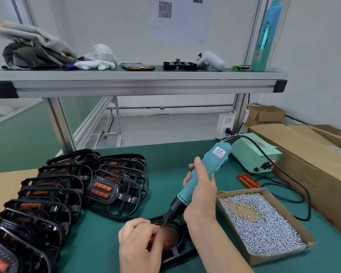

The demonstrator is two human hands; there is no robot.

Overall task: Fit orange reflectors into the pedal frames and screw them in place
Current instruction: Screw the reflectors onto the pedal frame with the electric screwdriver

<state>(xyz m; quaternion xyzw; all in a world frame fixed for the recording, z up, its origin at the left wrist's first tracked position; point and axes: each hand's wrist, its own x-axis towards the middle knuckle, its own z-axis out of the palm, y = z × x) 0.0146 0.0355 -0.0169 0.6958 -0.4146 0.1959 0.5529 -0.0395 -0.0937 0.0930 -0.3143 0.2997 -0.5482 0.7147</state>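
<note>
Pedal frame [178,252] is lying on the mat [165,154] under both hands. Left hand [140,245] is pinching its reflector [168,237]; right hand [202,191] is gripping the screwdriver [205,170], which is slanting down-left onto it.

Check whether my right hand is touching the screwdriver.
Touching. The head view shows the right hand wrapped around the teal screwdriver, fingers curled against its body.

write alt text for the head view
A right hand grips a teal screwdriver, tip down on a black pedal frame with an orange reflector that the left hand holds. Stacked pedals lie left, a box of screws right.
</note>
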